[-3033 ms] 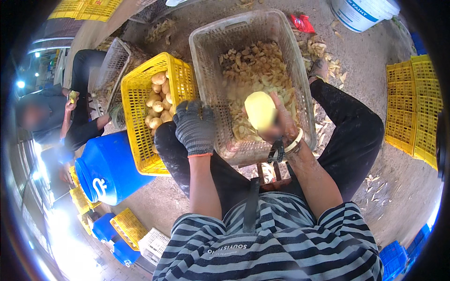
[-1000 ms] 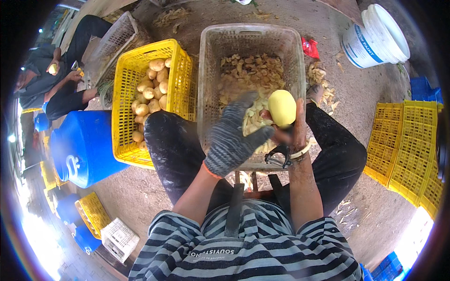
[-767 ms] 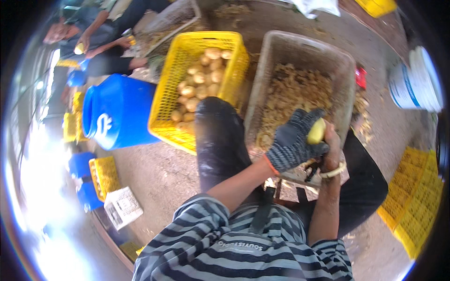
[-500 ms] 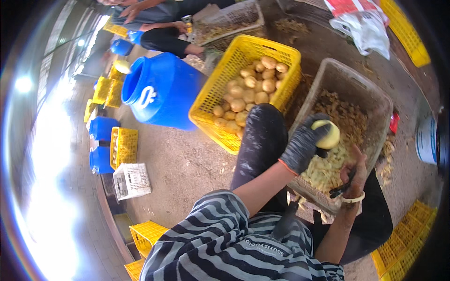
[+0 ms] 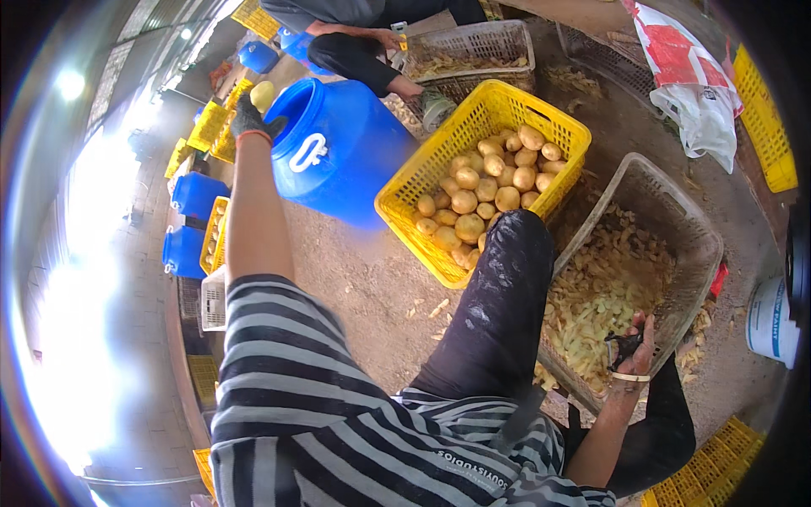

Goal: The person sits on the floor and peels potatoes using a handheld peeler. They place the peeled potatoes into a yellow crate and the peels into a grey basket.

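Note:
My left hand (image 5: 255, 122), in a grey glove, reaches beside the open mouth of the large blue barrel (image 5: 342, 144); its fingers are apart, with a peeled potato (image 5: 263, 95) at their tips, whether touching I cannot tell. My bare right hand (image 5: 640, 346) is closed on a black tool (image 5: 623, 345), partly hidden, over the grey crate (image 5: 694, 221) of peelings (image 5: 596, 334). A yellow crate (image 5: 397, 203) holds several unpeeled potatoes (image 5: 507, 199) beside my left knee.
A co-worker (image 5: 384, 80) sits at the upper middle by another peelings crate (image 5: 530, 59). A red-and-white sack (image 5: 676, 76) lies upper right, a white bucket (image 5: 764, 325) at the right. Blue barrels (image 5: 190, 198) and yellow crates (image 5: 207, 127) stand to the left.
My left hand has moved from the peelings crate up and left to the barrel, with the peeled potato. My right hand stays over the crate. The view has swung leftward.

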